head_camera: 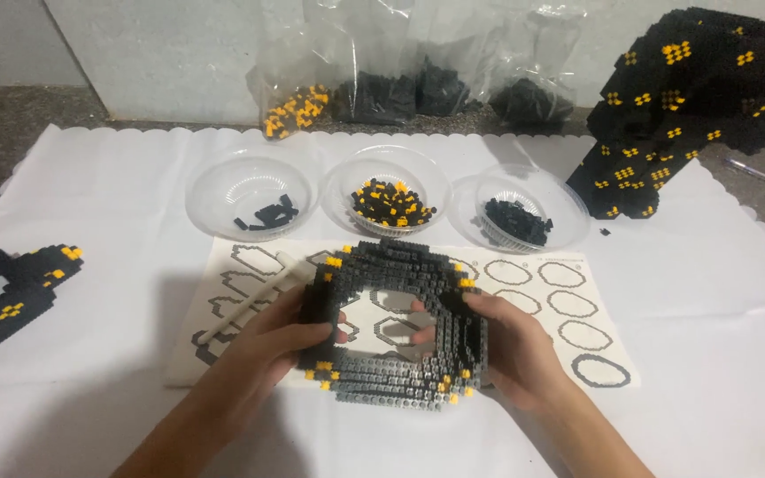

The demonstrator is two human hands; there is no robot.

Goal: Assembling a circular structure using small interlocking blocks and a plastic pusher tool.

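A hollow ring built of small black and grey bricks with a few yellow ones (393, 265) rests on a printed instruction sheet (568, 305) at the middle of the table. My left hand (267, 341) grips the ring's left wall, thumb reaching into the opening. My right hand (511, 341) holds the right wall, fingers curled inside the opening. Both hands press on the ring from opposite sides. A white stick-like tool (254, 305) lies on the sheet beside my left hand.
Three clear plastic bowls stand behind the sheet: black bricks (254, 190), black and yellow bricks (389, 188), black bricks (524, 208). Plastic bags of bricks (382, 84) line the wall. A large black and yellow build (683, 106) stands far right, another piece (6, 296) left.
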